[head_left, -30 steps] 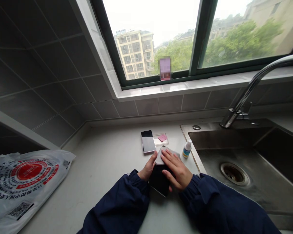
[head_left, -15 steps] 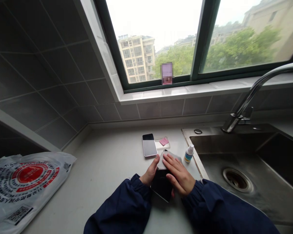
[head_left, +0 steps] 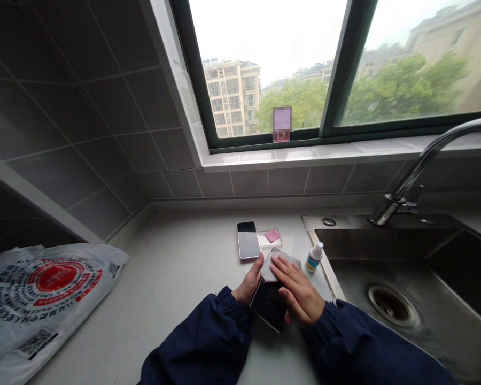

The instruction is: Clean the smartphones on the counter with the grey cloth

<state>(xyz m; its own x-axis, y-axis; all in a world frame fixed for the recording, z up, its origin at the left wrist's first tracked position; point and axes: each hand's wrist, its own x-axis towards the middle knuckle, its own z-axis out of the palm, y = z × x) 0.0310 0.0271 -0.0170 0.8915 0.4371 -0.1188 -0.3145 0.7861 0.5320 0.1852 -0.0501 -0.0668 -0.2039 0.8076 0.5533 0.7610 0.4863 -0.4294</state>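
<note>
My left hand (head_left: pixel 248 280) is wrapped round a smartphone (head_left: pixel 269 305) with a dark glossy screen, tilted above the counter. Its thumb lies along the near-left edge, and fingertips show at the far side. Over the phone's upper part lies a light grey cloth (head_left: pixel 268 271). My right hand (head_left: pixel 300 289) presses this cloth against the screen, fingers close together. Just beyond, a second phone (head_left: pixel 248 240) lies on the counter beside a clear phone case (head_left: pixel 263 239) with a pink piece (head_left: pixel 272 235) on it. A small white-capped bottle (head_left: pixel 314 257) stands right of my right hand.
To the right is a steel sink (head_left: pixel 361 251) with a drain (head_left: pixel 393 305) and a chrome faucet (head_left: pixel 385 208). A printed white plastic bag (head_left: pixel 80 315) lies at the left of the pale counter (head_left: pixel 176 267). Behind runs a tiled wall below a window.
The view has shifted slightly, so everything sits a little further right. My right hand and the cloth still cover the phone's upper part, with slightly more of the screen's lower part showing.
</note>
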